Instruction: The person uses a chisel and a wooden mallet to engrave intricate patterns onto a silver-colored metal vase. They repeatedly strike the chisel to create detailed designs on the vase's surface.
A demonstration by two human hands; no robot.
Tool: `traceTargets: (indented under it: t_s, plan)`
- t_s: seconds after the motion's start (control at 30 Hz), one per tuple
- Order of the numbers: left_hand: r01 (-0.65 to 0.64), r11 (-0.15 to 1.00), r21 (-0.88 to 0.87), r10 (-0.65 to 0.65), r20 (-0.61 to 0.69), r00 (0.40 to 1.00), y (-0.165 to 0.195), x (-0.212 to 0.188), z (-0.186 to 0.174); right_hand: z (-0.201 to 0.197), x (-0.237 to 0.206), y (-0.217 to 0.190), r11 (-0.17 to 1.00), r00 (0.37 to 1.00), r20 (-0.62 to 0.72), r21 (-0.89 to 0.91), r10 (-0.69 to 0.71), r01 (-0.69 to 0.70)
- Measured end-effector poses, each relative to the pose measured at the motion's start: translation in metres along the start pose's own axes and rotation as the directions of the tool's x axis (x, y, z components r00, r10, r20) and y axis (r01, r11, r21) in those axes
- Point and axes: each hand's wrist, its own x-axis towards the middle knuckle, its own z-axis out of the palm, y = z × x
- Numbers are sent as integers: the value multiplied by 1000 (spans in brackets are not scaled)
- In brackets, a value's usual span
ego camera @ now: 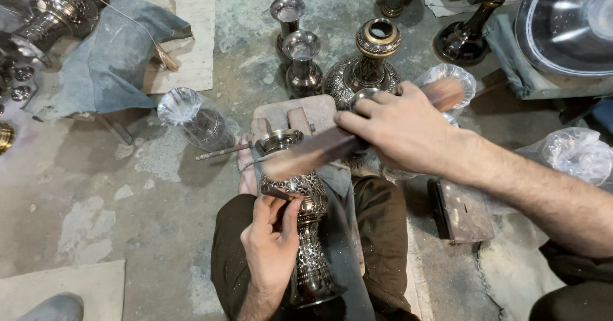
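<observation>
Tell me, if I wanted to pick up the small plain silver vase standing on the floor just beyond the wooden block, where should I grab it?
Probably by its narrow waist. The small silver vase stands upright, flaring at the mouth and widening again lower down, so fingers closed round the slim middle would not slip. Come from its left, where the floor is bare; a bigger ornate vase crowds its right and another small vase stands behind.

Vase [310, 231] on lap; two vases [300, 59] behind block [290, 113].
</observation>
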Motion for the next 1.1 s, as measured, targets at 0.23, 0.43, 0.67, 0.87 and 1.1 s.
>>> traceTargets:
  t_s: [0.23,0.43,0.67,0.87,1.1]
  plan:
    - [42,984,175,-42,-1,999,-1,-2,-3,-55,12,-20,997,993,-89,-26,-72,70]
    - [-126,980,156,123,32,992,-7,1,-2,-56,17,-22,997,990,-126,-42,-69,64]
    - [6,984,177,-13,36,999,-7,2,-3,-48,19,-19,997,985,-154,-38,-76,71]
    - [25,987,159,-33,48,998,-9,2,-5,-48,21,-16,997,986,-151,8,-74,76]
    - [-5,992,124,-3,61,998,-10,5,-6,-50,25,-13,993,983,-158,-81,-95,82]
